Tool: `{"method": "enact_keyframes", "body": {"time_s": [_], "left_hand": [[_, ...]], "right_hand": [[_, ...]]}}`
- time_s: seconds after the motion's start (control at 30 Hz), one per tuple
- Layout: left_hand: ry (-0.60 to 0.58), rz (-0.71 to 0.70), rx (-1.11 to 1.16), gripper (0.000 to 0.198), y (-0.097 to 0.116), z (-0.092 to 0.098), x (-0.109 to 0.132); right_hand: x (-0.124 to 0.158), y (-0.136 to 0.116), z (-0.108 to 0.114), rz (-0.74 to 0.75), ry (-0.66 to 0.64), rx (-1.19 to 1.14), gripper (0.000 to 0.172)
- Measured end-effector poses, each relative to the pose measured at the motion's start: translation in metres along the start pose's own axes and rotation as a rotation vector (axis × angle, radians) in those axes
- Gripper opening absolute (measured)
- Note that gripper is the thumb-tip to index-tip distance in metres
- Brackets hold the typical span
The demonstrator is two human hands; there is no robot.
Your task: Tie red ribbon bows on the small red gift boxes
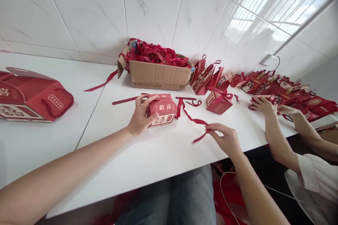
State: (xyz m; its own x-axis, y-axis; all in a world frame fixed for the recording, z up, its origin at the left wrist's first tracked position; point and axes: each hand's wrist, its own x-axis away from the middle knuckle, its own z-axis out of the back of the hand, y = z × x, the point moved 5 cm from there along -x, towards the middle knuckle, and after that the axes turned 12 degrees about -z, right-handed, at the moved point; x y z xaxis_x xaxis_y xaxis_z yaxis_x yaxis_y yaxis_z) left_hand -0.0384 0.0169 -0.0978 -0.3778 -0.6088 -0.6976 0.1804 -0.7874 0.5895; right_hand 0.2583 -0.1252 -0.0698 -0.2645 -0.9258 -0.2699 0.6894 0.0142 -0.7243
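A small red gift box (164, 110) with white characters sits on the white table, closed at the top. My left hand (141, 114) wraps round its left side, thumb on the front and fingers over the top. To the right, my right hand (224, 137) pinches a red ribbon (194, 120) between thumb and fingertips. That ribbon runs from the right side of the box to my fingers, and its loose end hangs below them. Behind the box, another strip of ribbon (124, 101) lies flat on the table.
A cardboard box (158, 74) heaped with red ribbons stands against the tiled wall. A bow-tied gift box (219, 102) is right of centre, a large red box (56, 102) far left. Several finished boxes and bags (287, 95) fill the right, where a co-worker's hands (264, 105) hold a box.
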Motion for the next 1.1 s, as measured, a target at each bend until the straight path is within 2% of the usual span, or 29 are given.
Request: {"method": "enact_keyframes", "body": {"time_s": [0.13, 0.2, 0.23, 0.37, 0.47, 0.6, 0.7, 0.83, 1.0, 1.1], "left_hand": [[-0.021, -0.091, -0.154, 0.078, 0.010, 0.000, 0.004], [-0.026, -0.141, -0.216, 0.083, 0.018, 0.000, 0.006], [-0.020, -0.176, -0.229, 0.085, 0.022, 0.000, 0.006], [0.067, -0.374, -0.221, 0.086, 0.038, 0.004, 0.006], [0.103, -0.445, -0.213, 0.076, 0.041, 0.006, 0.006], [0.087, -0.412, -0.208, 0.072, 0.039, 0.004, 0.004], [0.063, -0.398, -0.219, 0.072, 0.038, 0.001, 0.003], [0.009, -0.379, -0.235, 0.063, 0.043, -0.001, 0.003], [0.031, -0.368, -0.302, 0.038, 0.056, 0.006, -0.006], [0.041, -0.316, -0.367, 0.019, 0.061, 0.011, -0.019]], "right_hand": [[-0.022, -0.025, 0.017, 0.067, 0.312, -0.199, 0.008], [-0.039, -0.044, 0.023, 0.053, 0.363, -0.331, 0.014], [-0.049, -0.054, 0.023, 0.045, 0.345, -0.437, 0.018], [-0.087, -0.087, 0.005, -0.001, 0.035, -0.848, 0.021], [-0.100, -0.091, -0.021, -0.045, -0.146, -1.016, 0.017], [-0.094, -0.078, -0.062, -0.166, -0.406, -1.111, 0.040], [-0.082, -0.076, -0.077, -0.107, -0.595, -1.112, 0.045], [-0.074, -0.078, -0.080, -0.015, -0.734, -1.082, 0.043], [-0.072, -0.076, -0.086, -0.089, -0.895, -1.032, 0.042], [-0.076, -0.070, -0.088, -0.147, -0.907, -1.017, 0.042]]}}
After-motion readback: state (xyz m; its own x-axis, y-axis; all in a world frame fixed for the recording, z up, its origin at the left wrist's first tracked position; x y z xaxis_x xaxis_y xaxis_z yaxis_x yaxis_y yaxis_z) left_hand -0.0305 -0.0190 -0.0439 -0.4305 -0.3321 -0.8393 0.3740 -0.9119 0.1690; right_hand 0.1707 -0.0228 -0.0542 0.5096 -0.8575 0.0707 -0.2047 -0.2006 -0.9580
